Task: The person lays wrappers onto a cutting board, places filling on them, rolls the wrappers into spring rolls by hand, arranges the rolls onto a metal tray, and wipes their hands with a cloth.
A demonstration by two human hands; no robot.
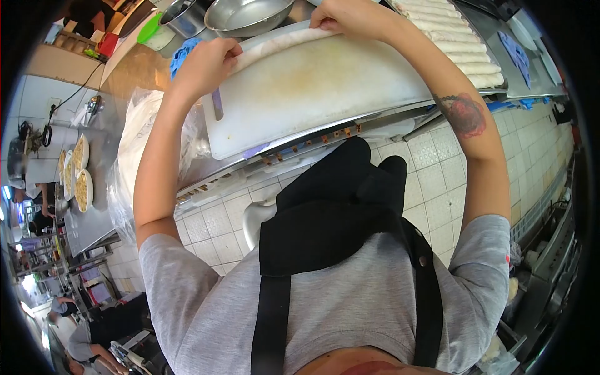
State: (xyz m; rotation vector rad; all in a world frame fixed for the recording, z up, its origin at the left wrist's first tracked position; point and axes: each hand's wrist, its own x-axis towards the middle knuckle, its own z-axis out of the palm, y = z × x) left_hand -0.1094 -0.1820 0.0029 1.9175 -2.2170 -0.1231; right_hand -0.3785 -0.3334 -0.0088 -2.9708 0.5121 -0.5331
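Observation:
A long, pale rolled-up length of dough (281,45) lies along the far edge of a white cutting board (294,103). Near its left end, the fingers of my left hand (211,64) are closed on the roll. Farther right, my right hand (340,19) pinches it at the top of the view, thumb and fingers pressed together. Between the hands the roll bends slightly. The board's surface carries a yellowish stain, and a slot handle shows at its left end. The fingertips' undersides are hidden.
Finished-looking pale rolls (465,53) lie in rows on a tray at right. Behind the board stand a metal bowl (247,15), a steel pot (185,17) and a green-rimmed tub (153,31). Plastic-wrapped dough (147,137) sits left. Filled white dishes (83,187) and other people are farther left.

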